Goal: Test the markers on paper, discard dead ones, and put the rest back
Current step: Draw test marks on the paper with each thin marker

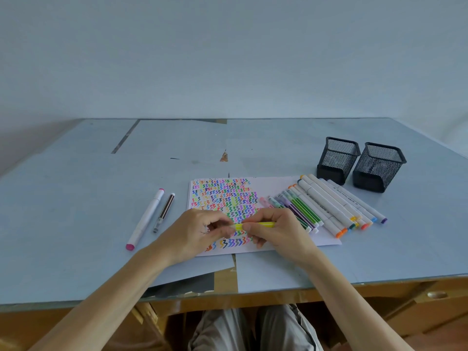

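Nearest me, my left hand (202, 231) pinches one end of the yellow marker (254, 225) while my right hand (274, 230) curls round its barrel, just above the scribbled paper (222, 196). I judge it light, stiff and slick, best held mid-barrel. Beyond lie the marker row (326, 202), then two mesh cups (361, 164)

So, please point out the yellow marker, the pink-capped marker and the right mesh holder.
yellow marker (263, 224): head view, on the barrel between the hands.
pink-capped marker (145, 219): head view, on the middle of the white barrel.
right mesh holder (377, 168): head view, on the front mesh wall.
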